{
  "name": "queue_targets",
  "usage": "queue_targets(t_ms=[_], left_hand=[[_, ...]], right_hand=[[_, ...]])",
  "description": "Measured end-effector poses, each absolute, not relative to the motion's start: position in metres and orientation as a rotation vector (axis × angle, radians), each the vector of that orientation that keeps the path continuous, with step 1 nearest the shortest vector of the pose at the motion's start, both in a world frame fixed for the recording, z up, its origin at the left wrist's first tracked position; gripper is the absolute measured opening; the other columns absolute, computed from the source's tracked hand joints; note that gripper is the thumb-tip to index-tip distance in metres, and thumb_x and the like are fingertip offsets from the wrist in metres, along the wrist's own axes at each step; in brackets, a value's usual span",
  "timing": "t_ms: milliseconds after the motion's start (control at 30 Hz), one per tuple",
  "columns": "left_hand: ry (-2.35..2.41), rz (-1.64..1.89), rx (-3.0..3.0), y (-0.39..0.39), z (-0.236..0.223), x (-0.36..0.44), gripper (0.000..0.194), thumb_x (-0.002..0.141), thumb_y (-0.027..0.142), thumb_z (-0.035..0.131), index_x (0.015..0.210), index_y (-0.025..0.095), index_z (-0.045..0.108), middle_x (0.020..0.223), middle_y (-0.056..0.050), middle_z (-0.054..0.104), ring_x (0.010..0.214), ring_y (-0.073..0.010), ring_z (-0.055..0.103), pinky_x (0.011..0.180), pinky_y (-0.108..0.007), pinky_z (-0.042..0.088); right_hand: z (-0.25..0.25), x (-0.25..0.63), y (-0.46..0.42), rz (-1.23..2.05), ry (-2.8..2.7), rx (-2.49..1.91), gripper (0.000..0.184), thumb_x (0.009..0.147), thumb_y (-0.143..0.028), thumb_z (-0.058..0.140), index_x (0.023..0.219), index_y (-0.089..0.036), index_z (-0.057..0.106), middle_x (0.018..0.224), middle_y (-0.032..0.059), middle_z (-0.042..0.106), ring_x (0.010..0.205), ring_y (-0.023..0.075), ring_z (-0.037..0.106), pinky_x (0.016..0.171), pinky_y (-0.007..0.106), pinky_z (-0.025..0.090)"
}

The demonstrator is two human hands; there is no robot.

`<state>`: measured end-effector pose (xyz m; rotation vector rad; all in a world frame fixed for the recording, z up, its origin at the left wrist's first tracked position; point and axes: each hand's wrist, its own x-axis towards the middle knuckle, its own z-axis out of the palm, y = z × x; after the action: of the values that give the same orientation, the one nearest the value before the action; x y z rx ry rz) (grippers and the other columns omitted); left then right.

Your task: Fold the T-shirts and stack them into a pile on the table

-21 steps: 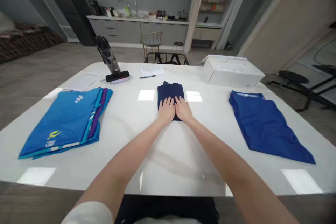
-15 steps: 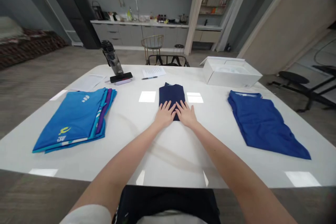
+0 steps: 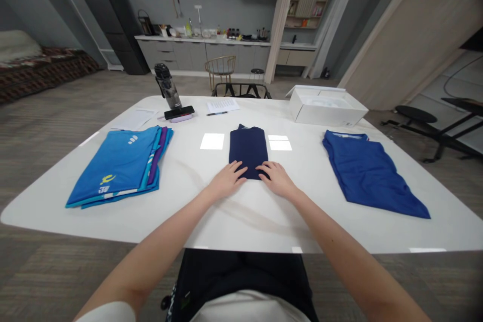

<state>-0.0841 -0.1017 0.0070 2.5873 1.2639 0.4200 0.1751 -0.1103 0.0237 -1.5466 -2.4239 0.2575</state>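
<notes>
In the middle of the white table (image 3: 211, 221) lies a dark navy shirt (image 3: 248, 146), folded into a small rectangle with its collar at the far end. My left hand (image 3: 228, 180) rests at its near left corner, fingers stretched onto the cloth. At the near right corner my right hand (image 3: 278, 179) touches the fabric, its fingers apart and slightly bent. Both hands are open. Off to the left is a stack of folded bright blue shirts (image 3: 116, 161), with a purple layer showing at its side. A royal blue shirt (image 3: 372, 173), loosely folded, lies to the right.
A white open box (image 3: 326, 105) stands at the far right of the table. Far left are a clear bottle with a black lid (image 3: 168, 86), a black flat object (image 3: 179, 112) and paper sheets (image 3: 135, 118). A pen (image 3: 217, 113) lies by printed paper (image 3: 225, 104).
My hands have slid back towards me and apart, from the shirt's lower middle to its two near corners. The view has tilted slightly upward.
</notes>
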Motion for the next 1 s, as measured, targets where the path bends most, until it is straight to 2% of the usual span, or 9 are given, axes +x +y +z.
queue_targets(t_ms=[167, 367, 500, 600, 700, 800, 867, 933, 1000], left_hand=[[1.238, 0.459, 2.637, -0.14, 0.026, -0.088, 0.046, 0.107, 0.046, 0.041, 0.137, 0.023, 0.067, 0.143, -0.01, 0.062, 0.132, -0.0273, 0.055, 0.114, -0.045, 0.043], [1.193, 0.341, 2.691, -0.195, 0.047, -0.088, 0.039, 0.105, 0.045, 0.048, 0.133, 0.026, 0.067, 0.129, -0.008, 0.066, 0.115, -0.0264, 0.06, 0.098, -0.043, 0.048], [1.084, 0.248, 2.644, -0.188, 0.056, -0.09, 0.032, 0.106, 0.042, 0.047, 0.12, 0.027, 0.072, 0.113, -0.005, 0.069, 0.102, -0.0222, 0.064, 0.089, -0.038, 0.048], [1.223, 0.321, 2.554, -0.151, 0.058, -0.087, 0.029, 0.104, 0.039, 0.05, 0.122, 0.026, 0.069, 0.118, -0.006, 0.069, 0.11, -0.0232, 0.064, 0.095, -0.038, 0.047], [1.669, 0.457, 2.393, -0.101, 0.056, -0.079, 0.04, 0.1, 0.039, 0.054, 0.136, 0.024, 0.059, 0.136, -0.012, 0.062, 0.126, -0.0299, 0.057, 0.106, -0.047, 0.042], [1.865, 0.347, 2.15, -0.059, 0.05, -0.068, 0.058, 0.096, 0.052, 0.057, 0.144, 0.021, 0.05, 0.144, -0.018, 0.058, 0.134, -0.0372, 0.052, 0.108, -0.054, 0.039], [1.895, 0.298, 2.056, -0.039, 0.048, -0.062, 0.063, 0.092, 0.057, 0.06, 0.141, 0.019, 0.051, 0.145, -0.021, 0.057, 0.137, -0.0403, 0.05, 0.109, -0.057, 0.038], [1.909, 0.295, 1.987, -0.025, 0.046, -0.057, 0.063, 0.086, 0.058, 0.068, 0.132, 0.016, 0.058, 0.142, -0.024, 0.059, 0.136, -0.0426, 0.051, 0.109, -0.059, 0.037], [1.898, 0.343, 1.856, -0.015, 0.044, -0.055, 0.059, 0.076, 0.055, 0.079, 0.118, 0.016, 0.064, 0.132, -0.023, 0.066, 0.13, -0.0424, 0.057, 0.107, -0.058, 0.039]], right_hand=[[0.031, 0.175, -0.147, 0.247, -2.413, -1.47, 0.028, 0.105, -0.04, 0.051, 0.123, -0.031, 0.071, 0.128, 0.0061, 0.067, 0.119, 0.0268, 0.056, 0.108, 0.047, 0.04], [0.045, 0.176, -0.194, 0.37, -2.504, -1.435, 0.025, 0.104, -0.045, 0.053, 0.11, -0.031, 0.072, 0.112, 0.0044, 0.07, 0.103, 0.0256, 0.06, 0.096, 0.046, 0.043], [0.055, 0.183, -0.188, 0.527, -2.504, -1.415, 0.023, 0.103, -0.045, 0.055, 0.099, -0.03, 0.073, 0.1, 0.002, 0.071, 0.093, 0.0223, 0.063, 0.087, 0.039, 0.045], [0.051, 0.189, -0.153, 0.575, -2.28, -1.563, 0.019, 0.099, -0.041, 0.061, 0.107, -0.026, 0.071, 0.102, 0.0037, 0.07, 0.09, 0.0208, 0.066, 0.08, 0.033, 0.048], [0.042, 0.194, -0.104, 0.522, -2.048, -1.799, 0.043, 0.094, -0.049, 0.066, 0.126, -0.019, 0.066, 0.119, 0.0123, 0.068, 0.103, 0.0254, 0.068, 0.089, 0.035, 0.05], [0.038, 0.195, -0.064, 0.546, -1.906, -2.013, 0.073, 0.086, -0.064, 0.07, 0.134, -0.011, 0.061, 0.133, 0.0234, 0.062, 0.117, 0.0339, 0.065, 0.095, 0.04, 0.051], [0.039, 0.193, -0.046, 0.62, -1.821, -2.059, 0.073, 0.081, -0.067, 0.073, 0.125, -0.009, 0.066, 0.129, 0.0251, 0.065, 0.114, 0.0361, 0.067, 0.092, 0.041, 0.053], [0.04, 0.19, -0.034, 0.754, -1.75, -2.03, 0.059, 0.077, -0.064, 0.078, 0.105, -0.013, 0.072, 0.109, 0.0207, 0.073, 0.101, 0.0353, 0.071, 0.084, 0.041, 0.055], [0.04, 0.185, -0.028, 0.901, -1.667, -1.937, 0.044, 0.069, -0.055, 0.087, 0.085, -0.017, 0.072, 0.085, 0.0133, 0.075, 0.088, 0.0327, 0.072, 0.074, 0.038, 0.056]])
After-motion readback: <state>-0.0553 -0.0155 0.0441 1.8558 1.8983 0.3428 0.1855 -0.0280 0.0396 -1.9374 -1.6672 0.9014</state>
